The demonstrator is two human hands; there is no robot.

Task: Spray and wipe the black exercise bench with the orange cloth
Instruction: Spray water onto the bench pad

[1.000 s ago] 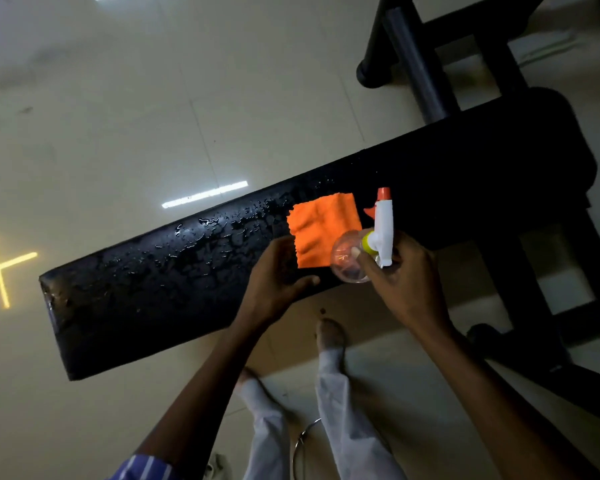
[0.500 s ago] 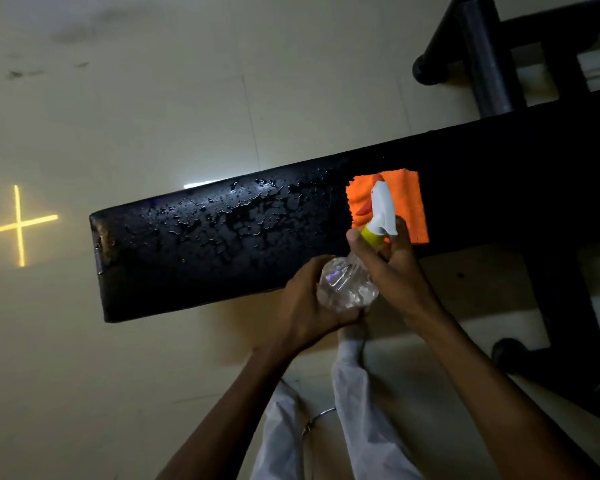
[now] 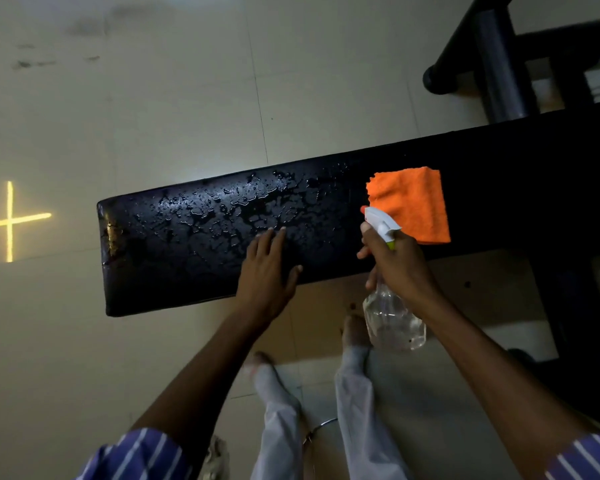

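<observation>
1 black bench (image 3: 499, 188) is seen, its left half beaded with water drops. 1 orange cloth (image 3: 411, 205) lies flat on the bench top, untouched. 1 spray bottle (image 3: 392, 317) is clasped by the right hand (image 3: 397, 268) at the bench's near edge. The left hand (image 3: 265, 271), released and flat, rests on the wet bench.

bench (image 3: 499, 188) cut off at right
</observation>
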